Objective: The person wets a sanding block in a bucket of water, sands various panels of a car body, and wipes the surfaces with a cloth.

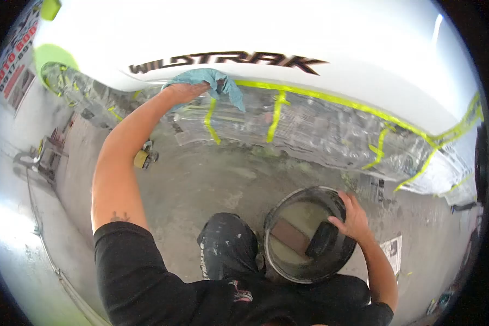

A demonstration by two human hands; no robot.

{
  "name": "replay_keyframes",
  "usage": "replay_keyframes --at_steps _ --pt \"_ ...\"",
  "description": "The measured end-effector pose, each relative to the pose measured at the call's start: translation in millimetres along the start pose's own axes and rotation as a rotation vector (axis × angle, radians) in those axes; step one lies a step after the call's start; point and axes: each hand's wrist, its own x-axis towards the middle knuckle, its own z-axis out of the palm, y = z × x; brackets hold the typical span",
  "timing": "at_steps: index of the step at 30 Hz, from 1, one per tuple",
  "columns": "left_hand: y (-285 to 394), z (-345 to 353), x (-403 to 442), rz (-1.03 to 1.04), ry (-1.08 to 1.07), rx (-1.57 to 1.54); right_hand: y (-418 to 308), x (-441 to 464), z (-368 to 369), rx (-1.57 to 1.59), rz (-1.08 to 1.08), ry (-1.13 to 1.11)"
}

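My left hand presses a blue cloth against the lower edge of the white vehicle panel, just below the dark WILDTRAK lettering. Part of the cloth hangs down over the masking film, and my fingers are mostly hidden by it. My right hand grips the right rim of a round black bucket, thumb inside and fingers outside. Cloudy water stands in the bucket. In it lie a brown rectangular piece and a black block close to my thumb.
Clear plastic film held by yellow-green tape covers the vehicle's lower side. A small yellow-and-black object lies on the grey floor. My knee is left of the bucket. A cable runs along the left wall.
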Motion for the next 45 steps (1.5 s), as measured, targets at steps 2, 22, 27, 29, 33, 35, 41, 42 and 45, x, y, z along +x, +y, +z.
replay_keyframes --at_steps 2,22,27,29,33,35,41,42,45 --pt "-3 51 -12 0.037 0.01 0.366 -2 0 1 -0.016 -0.005 0.002" --pt "-6 303 -114 -0.511 0.238 -0.229 -9 11 16 -0.084 0.01 0.003" --pt "-15 232 -191 -0.666 0.268 -0.197 -2 8 19 -0.12 -0.019 0.022" --pt "-23 199 -205 -0.826 0.475 -0.478 -4 7 18 -0.131 0.017 0.01" --pt "-37 159 -161 -1.069 0.638 -0.647 -4 6 17 -0.163 0.049 0.013" --pt "-41 137 -100 -1.101 1.077 -0.944 -11 9 13 -0.143 0.187 -0.067" --pt "-17 -2 25 -1.21 1.635 -0.654 -4 3 5 -0.165 0.12 -0.043" --pt "-10 -32 42 -1.2 1.633 -0.595 -1 3 5 -0.154 0.096 -0.038" --pt "20 -146 98 -1.206 1.625 -0.385 9 0 8 -0.142 0.045 -0.03"
